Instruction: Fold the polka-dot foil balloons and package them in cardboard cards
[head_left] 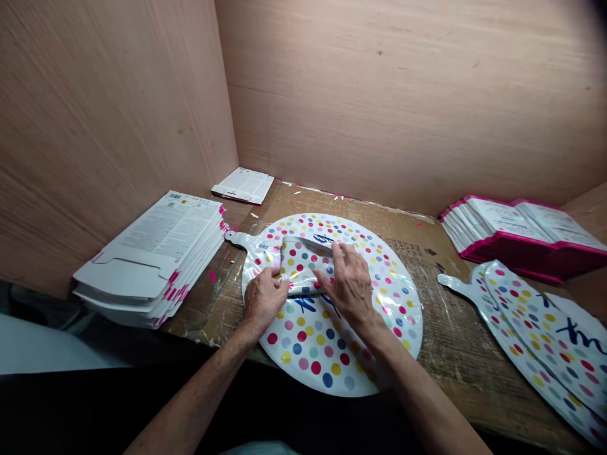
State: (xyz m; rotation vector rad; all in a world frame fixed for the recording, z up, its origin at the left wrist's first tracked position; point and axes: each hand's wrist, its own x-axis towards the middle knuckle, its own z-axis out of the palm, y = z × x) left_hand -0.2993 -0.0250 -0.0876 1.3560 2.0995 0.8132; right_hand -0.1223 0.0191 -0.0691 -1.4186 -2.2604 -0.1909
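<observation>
My left hand [265,294] pinches, between thumb and bent forefinger, the lower left corner of a folded piece [302,262] of shiny white foil printed with coloured dots. My right hand [351,281] lies over the right end of the same piece, fingers bent and parted, thumb set apart from the forefinger; the fingertips rest near its upper edge, the thumb near its lower edge.

The folded piece lies on a large, flat, round balloon [317,347] bearing the same dots and dark blue lettering, partly hidden by my hands. I cannot tell whether the two are joined. The balloon spreads across the middle of the cardboard-topped desk [450,354], its near rim reaching past the front edge and its narrow neck [239,239] pointing left.

At the desk's left edge stands a tall stack of white cartons [152,234] with pink at their sides; a smaller pile of cartons [244,183] lies by the back left corner. Towards the back right corner, pink-edged cartons [516,230] lean in a row. In front of these, along the right side, more dotted balloons [535,335] overlap. Pink scraps [212,277] lie near the tall stack. Wooden panels [403,95] rise behind the desk.
</observation>
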